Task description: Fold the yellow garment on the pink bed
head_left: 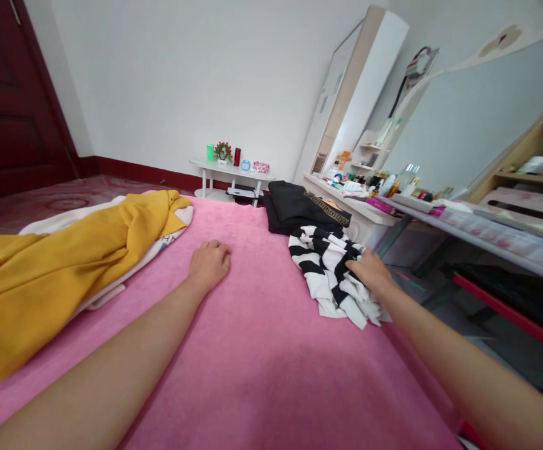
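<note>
We see our left hand (209, 264) resting knuckles-up on the pink bedspread (253, 350), fingers curled loosely under and holding nothing. Our right hand (370, 270) lies on the black-and-white striped garment (332, 275), fingers closing into its crumpled folds at the bed's right edge, at about three o'clock from the left hand. Just beyond the striped garment, at roughly twelve o'clock from it, lies a folded black garment (299, 209) with a patterned band, the two touching. At about nine o'clock from the left hand a mustard-yellow garment (55, 269) sprawls over a white one (177, 234) along the bed's left side, well apart from both hands. Beyond the bed stands a small white table (231, 170) with a clock and cups, and to the right a cluttered dressing table (370, 209) with a mirror.
</note>
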Demonstrator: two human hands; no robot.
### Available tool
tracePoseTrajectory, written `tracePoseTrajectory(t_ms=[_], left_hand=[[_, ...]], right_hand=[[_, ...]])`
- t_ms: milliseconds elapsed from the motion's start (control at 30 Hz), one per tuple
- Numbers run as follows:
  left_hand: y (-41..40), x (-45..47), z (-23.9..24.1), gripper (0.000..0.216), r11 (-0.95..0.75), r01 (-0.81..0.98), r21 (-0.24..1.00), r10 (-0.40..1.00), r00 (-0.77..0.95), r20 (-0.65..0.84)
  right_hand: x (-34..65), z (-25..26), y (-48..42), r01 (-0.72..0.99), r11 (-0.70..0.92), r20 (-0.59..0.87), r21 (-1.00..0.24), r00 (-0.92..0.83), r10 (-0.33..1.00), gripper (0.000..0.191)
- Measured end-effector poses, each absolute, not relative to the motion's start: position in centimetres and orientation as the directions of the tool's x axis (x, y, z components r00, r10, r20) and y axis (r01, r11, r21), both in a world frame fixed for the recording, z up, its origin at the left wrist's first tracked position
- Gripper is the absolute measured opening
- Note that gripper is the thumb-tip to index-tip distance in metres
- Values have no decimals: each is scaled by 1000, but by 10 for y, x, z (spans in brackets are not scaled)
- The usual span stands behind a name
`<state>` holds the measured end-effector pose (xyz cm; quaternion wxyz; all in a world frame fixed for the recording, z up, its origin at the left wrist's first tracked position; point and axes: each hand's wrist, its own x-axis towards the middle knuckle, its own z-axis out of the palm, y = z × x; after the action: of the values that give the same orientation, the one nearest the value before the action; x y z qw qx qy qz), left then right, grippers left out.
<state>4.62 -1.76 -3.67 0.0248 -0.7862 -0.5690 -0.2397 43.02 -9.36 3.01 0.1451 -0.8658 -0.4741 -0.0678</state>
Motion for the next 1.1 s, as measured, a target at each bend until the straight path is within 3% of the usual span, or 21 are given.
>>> tracePoseTrajectory(t_ms=[100,200,300,400,533,833,933,1033,1100], left_hand=[[-19,46,-36,29,-354,905,235,881,237,410],[-19,46,-36,29,-355,904,237,879,236,414],[-19,45,-36,30,-359,903,235,880,243,409],[-19,45,-36,30,-363,901,236,877,246,412],[-19,45,-38,30,-369,899,235,873,248,419],[-25,43,-36,33,-383,893,238,879,273,390],[-29,42,-34,34,-398,882,252,876,284,390],[-30,41,-33,34,-396,879,266,881,283,378],[-30,42,-33,34,-393,881,263,885,284,369]], right_hand=[[423,37,-97,912,-369,315,-180,409,856,66],[400,33,-108,971,-114,253,-210,167,953,68],[371,17,-120,995,46,203,-94,-27,979,71],[350,-3,-131,996,60,327,59,-76,942,74],[339,-18,-141,983,118,498,143,-174,849,60],[333,-19,-148,997,-74,670,33,33,742,47],[331,-13,-153,1000,13,713,16,-21,701,39],[329,-11,-154,987,162,657,4,-125,743,33],[329,-13,-153,984,179,612,3,-143,778,33]])
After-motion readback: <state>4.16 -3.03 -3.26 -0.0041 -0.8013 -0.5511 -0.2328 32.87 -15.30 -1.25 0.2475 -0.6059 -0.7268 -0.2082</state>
